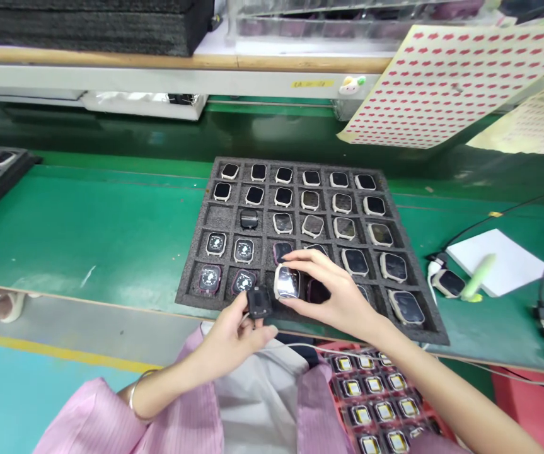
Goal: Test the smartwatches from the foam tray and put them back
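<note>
Open room left, crowding right

The green tabletop [96, 221] lies bare left of the dark grey foam tray [187, 287], a wide path. One left-column compartment [220, 217] stands vacant. The left hand [234, 328] and right hand [335, 290] block the tray's near middle. At right, a white square pad [512, 252] and pale-framed, black-screened watch [449, 284] narrow the way; far right, a red-patterned yellow sheet [442, 94] hangs over the wood-edged white shelf [253, 82].

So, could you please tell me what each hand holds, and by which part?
The right hand holds a watch by opposite edges; the left hand, a black block by its near left side.
</note>
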Motion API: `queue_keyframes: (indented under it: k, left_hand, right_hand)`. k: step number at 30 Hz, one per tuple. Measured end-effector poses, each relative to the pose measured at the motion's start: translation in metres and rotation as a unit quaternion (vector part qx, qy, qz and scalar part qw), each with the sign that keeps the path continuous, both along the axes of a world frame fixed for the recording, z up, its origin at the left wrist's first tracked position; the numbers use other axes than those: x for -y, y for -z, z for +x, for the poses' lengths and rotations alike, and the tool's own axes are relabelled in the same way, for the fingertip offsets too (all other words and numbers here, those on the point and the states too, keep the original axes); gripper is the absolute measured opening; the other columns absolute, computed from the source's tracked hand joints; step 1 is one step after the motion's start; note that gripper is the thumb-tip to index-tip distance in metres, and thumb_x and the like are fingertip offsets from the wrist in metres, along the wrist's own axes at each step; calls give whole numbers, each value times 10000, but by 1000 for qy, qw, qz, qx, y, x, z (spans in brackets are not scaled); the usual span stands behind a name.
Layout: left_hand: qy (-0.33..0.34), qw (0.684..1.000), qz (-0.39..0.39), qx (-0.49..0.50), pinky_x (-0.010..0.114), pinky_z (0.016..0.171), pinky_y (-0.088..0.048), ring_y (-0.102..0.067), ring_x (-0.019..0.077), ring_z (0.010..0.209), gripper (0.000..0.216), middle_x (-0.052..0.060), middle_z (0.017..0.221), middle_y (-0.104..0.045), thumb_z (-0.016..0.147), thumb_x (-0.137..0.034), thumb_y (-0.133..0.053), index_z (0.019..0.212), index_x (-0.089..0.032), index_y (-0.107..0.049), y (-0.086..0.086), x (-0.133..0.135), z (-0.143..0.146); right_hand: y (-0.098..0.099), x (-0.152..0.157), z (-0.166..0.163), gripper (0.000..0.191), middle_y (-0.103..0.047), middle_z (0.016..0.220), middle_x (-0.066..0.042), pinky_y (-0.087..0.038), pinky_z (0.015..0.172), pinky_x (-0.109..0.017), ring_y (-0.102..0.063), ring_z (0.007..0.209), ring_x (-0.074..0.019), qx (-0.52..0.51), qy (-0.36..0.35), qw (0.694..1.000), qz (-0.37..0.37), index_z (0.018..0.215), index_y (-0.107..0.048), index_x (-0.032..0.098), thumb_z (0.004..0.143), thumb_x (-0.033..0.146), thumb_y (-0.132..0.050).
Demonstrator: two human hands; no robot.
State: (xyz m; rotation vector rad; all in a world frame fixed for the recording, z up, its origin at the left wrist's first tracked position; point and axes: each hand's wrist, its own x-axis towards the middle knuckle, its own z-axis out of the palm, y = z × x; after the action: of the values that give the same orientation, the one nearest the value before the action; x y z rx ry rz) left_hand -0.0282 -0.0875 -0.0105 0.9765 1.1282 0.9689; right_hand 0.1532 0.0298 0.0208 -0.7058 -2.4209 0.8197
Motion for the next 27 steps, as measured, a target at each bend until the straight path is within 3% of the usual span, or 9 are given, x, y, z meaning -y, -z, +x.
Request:
queue_keyframes:
  k: [3,7,10,14,19,24,27]
  left_hand:
    - [-15,1000,-16,2,258,650,-405,-476,146,674,350,-8,727,-507,843,-420,-609,1099,-195,-531,-4,0,-4]
    - [4,1000,-18,16,263,647,-402,-474,149,677,333,-4,733,-513,837,-403,-620,1086,-196,-543,-12,-6,-2]
    - [30,999,-16,27,247,625,-380,-448,132,669,289,-3,767,-517,845,-373,-619,1056,-193,-540,-15,-14,6]
    - [48,997,0,52,223,571,-338,-394,96,614,224,-15,786,-500,855,-310,-610,1012,-180,-518,-18,-29,20]
    - [78,996,-10,42,210,523,-317,-392,70,565,279,-21,810,-501,829,-243,-618,1071,-172,-496,-21,-41,29]
    - [102,995,-20,-6,213,503,-315,-408,73,547,321,-10,839,-534,797,-271,-652,1062,-170,-501,-22,-39,28]
    - [111,994,-6,-17,219,502,-303,-389,87,555,367,-28,761,-494,771,-268,-681,1078,-169,-505,-18,-36,28]
  right_hand:
    - [5,0,4,371,-512,1294,-180,-409,1001,-525,-472,1221,-309,76,-17,995,64,1182,-558,156,835,253,-648]
    - [-10,0,18,299,-480,1340,-193,-335,1048,-578,-426,1271,-327,140,-34,983,116,1124,-603,145,846,250,-639]
    - [-23,0,32,136,-560,1233,-176,-360,1029,-575,-496,1197,-340,212,-13,966,146,929,-664,145,815,219,-669]
    - [-20,1,43,219,-545,1243,-210,-429,954,-575,-519,1148,-374,286,20,942,173,946,-651,124,764,222,-721]
    - [-14,-1,46,246,-517,1294,-206,-427,977,-538,-491,1192,-367,253,31,958,132,930,-641,124,730,221,-746]
    - [-26,6,44,302,-573,1238,-147,-473,941,-487,-553,1130,-311,119,90,985,87,1070,-596,171,795,268,-675]
    - [-29,13,34,333,-597,1191,-127,-464,942,-472,-556,1106,-288,70,48,993,81,1134,-551,185,826,268,-646]
